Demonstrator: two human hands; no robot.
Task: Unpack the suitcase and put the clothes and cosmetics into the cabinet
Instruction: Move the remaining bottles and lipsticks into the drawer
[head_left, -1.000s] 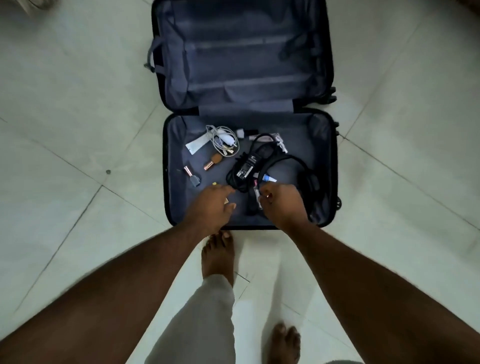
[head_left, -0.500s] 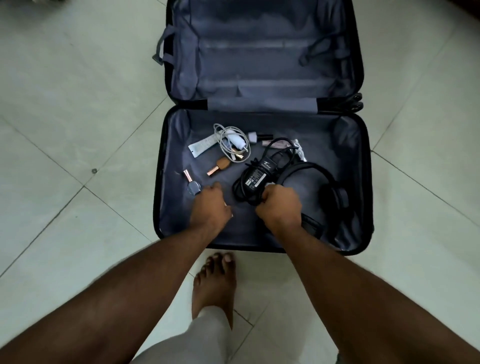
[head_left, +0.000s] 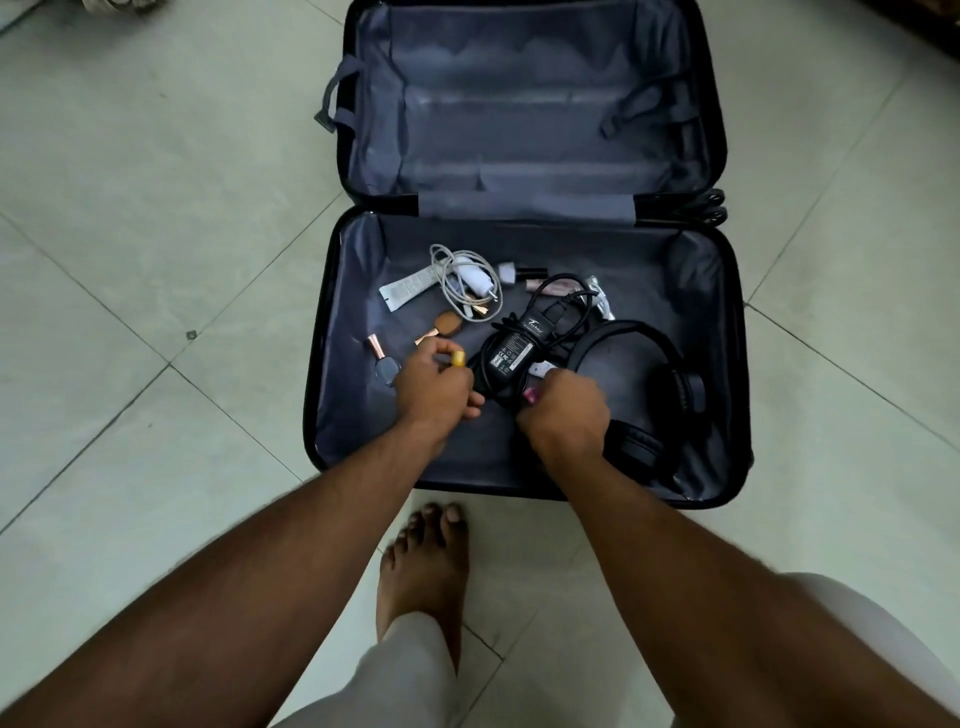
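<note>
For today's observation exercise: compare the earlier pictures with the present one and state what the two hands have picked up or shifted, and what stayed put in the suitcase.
The left hand now pinches a small yellow item that earlier pictures did not show in its fingers. The right hand has closed on small cosmetics, a pink cap showing. Staying put in the suitcase: black adapter, headphones, white charger, white tube.

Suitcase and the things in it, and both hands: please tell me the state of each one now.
Suitcase: open flat on the floor, far half bare.
Left hand: pinches a small yellow item.
Right hand: curled round small items, one pink.
White charger cable: coiled, lying loose.
Black power adapter: lying, its cord tangled.
Black headphones: lying flat.
White tube: lying flat.
</note>
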